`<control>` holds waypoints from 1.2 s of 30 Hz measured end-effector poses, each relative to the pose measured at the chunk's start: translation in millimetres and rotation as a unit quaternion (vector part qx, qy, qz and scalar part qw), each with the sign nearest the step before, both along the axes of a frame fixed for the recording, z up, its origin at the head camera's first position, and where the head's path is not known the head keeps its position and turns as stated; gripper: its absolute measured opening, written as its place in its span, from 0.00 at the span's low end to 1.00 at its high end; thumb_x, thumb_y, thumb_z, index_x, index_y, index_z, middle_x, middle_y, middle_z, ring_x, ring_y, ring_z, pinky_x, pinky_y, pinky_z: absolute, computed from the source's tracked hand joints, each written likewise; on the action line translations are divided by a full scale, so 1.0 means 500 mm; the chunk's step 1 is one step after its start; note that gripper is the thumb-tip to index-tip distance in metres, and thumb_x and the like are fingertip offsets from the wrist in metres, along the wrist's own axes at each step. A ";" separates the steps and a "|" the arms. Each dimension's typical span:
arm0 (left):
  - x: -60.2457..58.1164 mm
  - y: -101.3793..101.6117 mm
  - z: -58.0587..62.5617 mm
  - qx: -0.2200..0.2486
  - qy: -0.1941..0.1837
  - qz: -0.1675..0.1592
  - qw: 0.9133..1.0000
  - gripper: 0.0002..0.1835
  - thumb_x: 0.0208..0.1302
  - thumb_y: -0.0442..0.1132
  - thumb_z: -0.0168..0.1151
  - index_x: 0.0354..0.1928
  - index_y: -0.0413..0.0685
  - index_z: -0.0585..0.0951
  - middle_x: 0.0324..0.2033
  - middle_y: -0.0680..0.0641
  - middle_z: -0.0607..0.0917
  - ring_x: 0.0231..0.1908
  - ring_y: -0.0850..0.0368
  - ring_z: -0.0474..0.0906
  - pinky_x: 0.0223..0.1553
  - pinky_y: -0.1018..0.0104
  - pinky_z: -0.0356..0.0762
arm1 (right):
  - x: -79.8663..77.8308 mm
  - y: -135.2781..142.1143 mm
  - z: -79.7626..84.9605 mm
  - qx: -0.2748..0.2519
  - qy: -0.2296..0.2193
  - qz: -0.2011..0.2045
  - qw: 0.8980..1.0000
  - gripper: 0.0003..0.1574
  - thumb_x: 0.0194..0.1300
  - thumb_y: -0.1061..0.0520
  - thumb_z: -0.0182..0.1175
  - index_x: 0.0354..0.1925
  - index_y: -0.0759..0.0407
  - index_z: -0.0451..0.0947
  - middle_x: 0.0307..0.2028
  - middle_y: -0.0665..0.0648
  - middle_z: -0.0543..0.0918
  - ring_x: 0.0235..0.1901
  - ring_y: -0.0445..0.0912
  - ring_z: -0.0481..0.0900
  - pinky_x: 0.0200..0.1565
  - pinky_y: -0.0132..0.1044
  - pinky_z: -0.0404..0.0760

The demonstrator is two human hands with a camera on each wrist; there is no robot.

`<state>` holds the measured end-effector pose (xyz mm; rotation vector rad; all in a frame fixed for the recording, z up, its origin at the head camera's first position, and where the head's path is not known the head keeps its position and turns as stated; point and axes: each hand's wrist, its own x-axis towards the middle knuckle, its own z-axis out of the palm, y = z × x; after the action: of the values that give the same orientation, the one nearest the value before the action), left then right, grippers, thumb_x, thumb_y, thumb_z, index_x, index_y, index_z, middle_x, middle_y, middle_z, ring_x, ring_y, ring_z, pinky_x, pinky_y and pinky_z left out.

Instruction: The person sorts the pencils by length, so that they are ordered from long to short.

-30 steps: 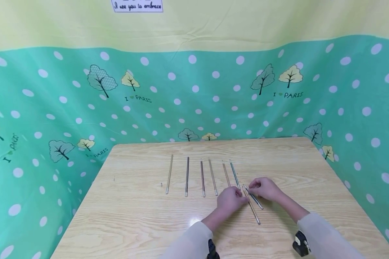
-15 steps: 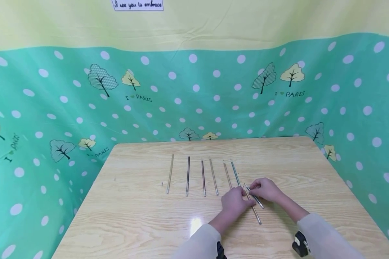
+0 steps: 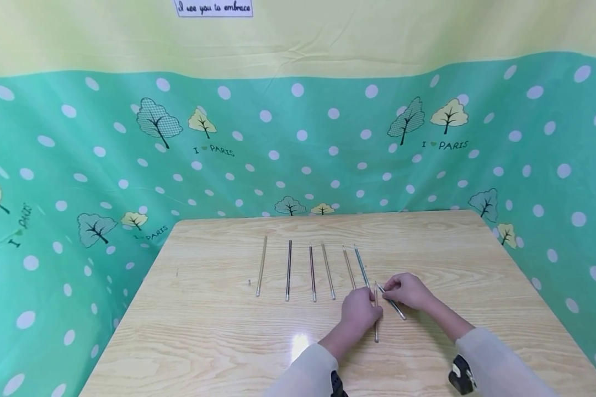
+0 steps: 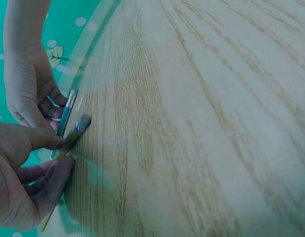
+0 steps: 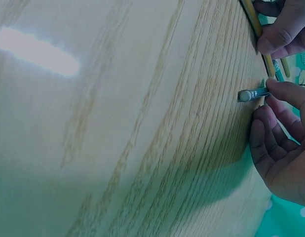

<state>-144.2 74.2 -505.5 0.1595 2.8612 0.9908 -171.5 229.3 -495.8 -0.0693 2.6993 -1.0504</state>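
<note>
In the head view my left hand (image 3: 361, 309) pinches a yellow pencil (image 3: 376, 332), which lies nearly straight up and down the table. Just right of it, my right hand (image 3: 407, 290) holds a dark teal pencil (image 3: 398, 311) between thumb and fingers, slanting, its eraser end toward me. The tips of both pencils lie close together. The left wrist view has the yellow pencil (image 4: 77, 132) between thumb and fingertips. From the right wrist, the silver eraser end of the teal pencil (image 5: 255, 94) sticks out past my thumb.
Left of my hands, several pencils form a spaced row: a tan one (image 3: 261, 267), a black one (image 3: 288, 270), a dark red one (image 3: 312, 274), and others up to a teal-blue pencil (image 3: 361, 264). A tiny bit (image 3: 249, 282) lies near the tan one. Polka-dot cloth (image 3: 298, 149) hangs behind the table (image 3: 203, 331).
My left hand has shifted its grip on the yellow pencil and turned it from a slant to nearly straight, its eraser end swinging left. My right hand has stayed almost still on the teal pencil.
</note>
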 end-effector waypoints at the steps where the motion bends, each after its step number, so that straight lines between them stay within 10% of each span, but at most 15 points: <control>1: -0.001 0.000 0.001 0.001 -0.003 0.000 1.000 0.08 0.43 0.38 0.68 0.27 0.48 0.79 0.21 0.54 0.79 0.21 0.61 0.71 0.21 0.73 0.69 | 0.001 0.000 0.001 0.002 0.001 -0.002 1.000 0.08 0.55 0.58 0.65 0.33 0.62 0.81 0.24 0.51 0.80 0.23 0.41 0.73 0.23 0.30 0.73; 16: -0.002 -0.015 0.004 0.064 -0.040 0.001 0.997 0.08 0.44 0.35 0.67 0.30 0.48 0.80 0.24 0.55 0.79 0.25 0.63 0.73 0.26 0.74 0.73 | 0.005 0.012 0.000 0.017 0.019 -0.018 1.000 0.06 0.53 0.59 0.64 0.29 0.62 0.82 0.25 0.52 0.82 0.26 0.41 0.75 0.29 0.32 0.75; 36: -0.029 -0.063 0.012 0.249 -0.114 0.010 0.962 0.09 0.52 0.30 0.63 0.37 0.42 0.80 0.24 0.52 0.80 0.20 0.61 0.76 0.18 0.71 0.80 | -0.002 0.024 0.010 0.009 0.008 -0.048 0.999 0.10 0.58 0.55 0.62 0.34 0.62 0.81 0.29 0.53 0.82 0.31 0.44 0.76 0.32 0.32 0.76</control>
<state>-158.6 42.7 -499.5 0.0505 2.3614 1.6011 -172.7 241.5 -490.9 0.0543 2.7505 -1.0574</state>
